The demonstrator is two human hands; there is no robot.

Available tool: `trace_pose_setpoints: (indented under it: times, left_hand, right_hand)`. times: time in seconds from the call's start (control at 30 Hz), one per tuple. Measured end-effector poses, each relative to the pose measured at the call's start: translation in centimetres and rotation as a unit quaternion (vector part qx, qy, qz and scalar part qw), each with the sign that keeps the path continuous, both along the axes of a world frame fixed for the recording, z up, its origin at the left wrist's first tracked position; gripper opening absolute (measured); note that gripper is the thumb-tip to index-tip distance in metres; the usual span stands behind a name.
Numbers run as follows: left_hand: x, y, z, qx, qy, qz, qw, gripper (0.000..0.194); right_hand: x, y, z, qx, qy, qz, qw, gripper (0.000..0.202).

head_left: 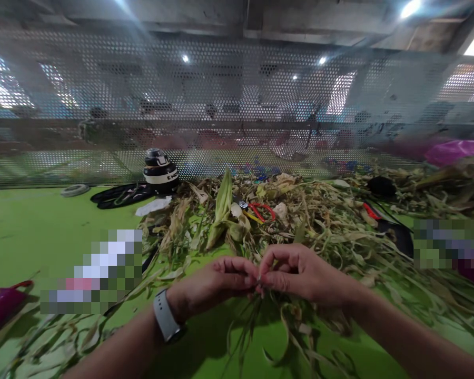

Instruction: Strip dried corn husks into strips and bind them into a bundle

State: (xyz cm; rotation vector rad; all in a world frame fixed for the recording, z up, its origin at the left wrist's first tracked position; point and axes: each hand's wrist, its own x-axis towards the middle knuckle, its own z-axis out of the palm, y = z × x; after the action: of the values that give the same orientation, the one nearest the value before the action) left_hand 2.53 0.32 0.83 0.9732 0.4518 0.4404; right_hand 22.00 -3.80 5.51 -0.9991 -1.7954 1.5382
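Observation:
My left hand [225, 279], with a pale watch strap [166, 315] on its wrist, is closed in a pinch. Its fingertips meet those of my right hand [296, 271], which is pinched too. Between them is a bunch of thin dry leaf strips [245, 323], whose loose ends hang below the fingers. The exact spot where they are gripped is small and partly hidden. Just beyond my hands a greenish corn husk [222, 210] stands out of the pile. Beside it lie pliers or cutters with red and yellow handles [263, 211].
A heap of dried husk strips [324, 226] spreads over the green table [16, 216]. Behind it stands a perforated metal screen [237, 105]. At the back left are a black spool-like container [161, 173] and a black coil [120, 195]. A magenta tool [3, 305] lies far left.

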Motion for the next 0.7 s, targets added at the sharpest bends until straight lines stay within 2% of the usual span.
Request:
trace_pose_setpoints:
  times: [0.2, 0.3, 0.43, 0.57, 0.7]
  left_hand:
    - [0.11, -0.19, 0.17, -0.005, -0.002, -0.013, 1.0, 0.01]
    - [0.05, -0.17, -0.06, -0.021, -0.021, -0.017, 0.999, 0.011]
    - [0.13, -0.31, -0.1, -0.037, -0.017, -0.022, 0.999, 0.014]
    - [0.35, -0.55, 0.2, -0.031, -0.001, -0.024, 0.999, 0.017]
    - [0.42, -0.46, 0.18, -0.032, 0.002, -0.017, 0.999, 0.022]
  right_hand:
    - [-0.18, -0.17, -0.29, -0.006, 0.0, 0.006, 1.0, 0.018]
    - [-0.09, -0.14, -0.38, 0.014, -0.008, 0.014, 1.0, 0.017]
    - [-0.03, -0.26, -0.27, 0.052, -0.043, 0.05, 0.996, 0.015]
    - [-0.15, -0.42, -0.12, 0.051, -0.061, 0.099, 0.992, 0.012]
    - [-0.04, -0.46, 0.05, 0.068, -0.085, 0.114, 0.987, 0.013]
